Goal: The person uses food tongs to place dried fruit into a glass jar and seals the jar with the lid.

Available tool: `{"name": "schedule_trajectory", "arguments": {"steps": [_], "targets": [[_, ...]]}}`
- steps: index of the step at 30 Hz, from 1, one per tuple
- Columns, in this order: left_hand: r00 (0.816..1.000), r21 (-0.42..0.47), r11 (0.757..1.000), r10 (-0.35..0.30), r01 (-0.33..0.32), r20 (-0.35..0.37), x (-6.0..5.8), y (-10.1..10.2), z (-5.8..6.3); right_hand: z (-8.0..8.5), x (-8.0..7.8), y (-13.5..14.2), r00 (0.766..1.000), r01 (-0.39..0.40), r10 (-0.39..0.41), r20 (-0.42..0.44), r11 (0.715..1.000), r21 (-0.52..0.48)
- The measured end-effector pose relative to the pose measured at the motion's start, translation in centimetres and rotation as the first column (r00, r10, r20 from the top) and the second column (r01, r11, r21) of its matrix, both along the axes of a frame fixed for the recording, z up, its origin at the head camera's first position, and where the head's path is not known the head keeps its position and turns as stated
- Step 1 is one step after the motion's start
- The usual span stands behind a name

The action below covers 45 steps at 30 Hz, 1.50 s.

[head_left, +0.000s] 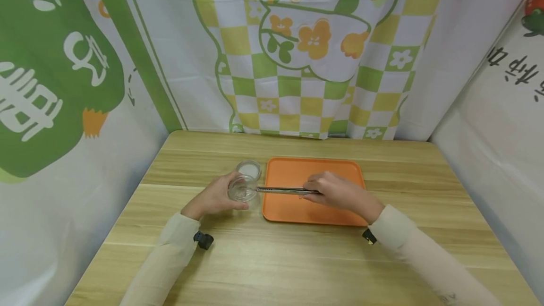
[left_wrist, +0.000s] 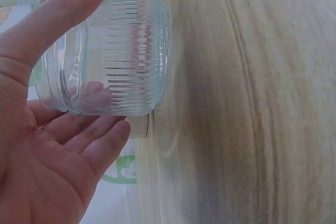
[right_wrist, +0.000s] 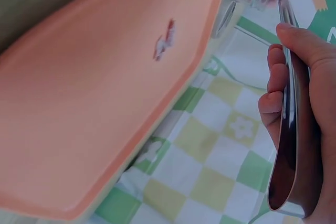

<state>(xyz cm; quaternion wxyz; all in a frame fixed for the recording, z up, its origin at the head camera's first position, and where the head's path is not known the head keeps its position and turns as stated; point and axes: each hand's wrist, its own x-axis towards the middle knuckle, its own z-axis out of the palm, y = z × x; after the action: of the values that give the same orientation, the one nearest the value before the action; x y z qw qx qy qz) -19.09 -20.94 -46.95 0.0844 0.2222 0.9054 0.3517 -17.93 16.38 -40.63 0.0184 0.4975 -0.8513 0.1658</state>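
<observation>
Head view: your left hand [head_left: 216, 195] grasps a ribbed clear glass jar [head_left: 241, 190] between thumb and fingers, left of the orange tray [head_left: 297, 211], while your right hand [head_left: 337, 193] has its fingers curled around metal tongs [head_left: 282, 190], tips at the jar's mouth. On the rear curtain [head_left: 314, 74], cut-off lettering reads "cky". Wooden tabletop [head_left: 280, 263] stretches from the tray's near edge toward you and rightward to the table's side.
</observation>
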Motion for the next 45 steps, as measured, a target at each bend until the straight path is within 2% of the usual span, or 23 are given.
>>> {"name": "schedule_trajectory", "arguments": {"steps": [10,21,30,37,45], "targets": [[1.000,0.008,1.000,-0.003,0.003,0.013,0.2,0.1,0.2,0.8,-1.1,-2.2,0.998,-0.009,0.008,0.055,1.000,0.029],[1.000,-0.016,1.000,0.000,0.000,-0.002,-0.1,0.0,-0.2,0.6,-1.7,-3.0,1.000,0.013,-0.014,0.014,0.999,0.048],[1.000,-0.020,1.000,0.015,-0.015,0.000,0.1,0.1,-0.1,0.7,-1.9,-2.0,0.997,0.044,-0.046,0.055,0.998,0.042],[1.000,-0.022,1.000,0.019,-0.019,0.004,0.1,0.2,0.0,0.8,-1.9,-0.6,0.997,0.068,-0.070,0.038,0.996,0.066],[1.000,0.004,1.000,0.018,-0.018,0.009,0.3,0.2,0.2,0.5,-1.5,0.5,0.996,0.091,-0.092,0.014,0.995,0.039]]}}
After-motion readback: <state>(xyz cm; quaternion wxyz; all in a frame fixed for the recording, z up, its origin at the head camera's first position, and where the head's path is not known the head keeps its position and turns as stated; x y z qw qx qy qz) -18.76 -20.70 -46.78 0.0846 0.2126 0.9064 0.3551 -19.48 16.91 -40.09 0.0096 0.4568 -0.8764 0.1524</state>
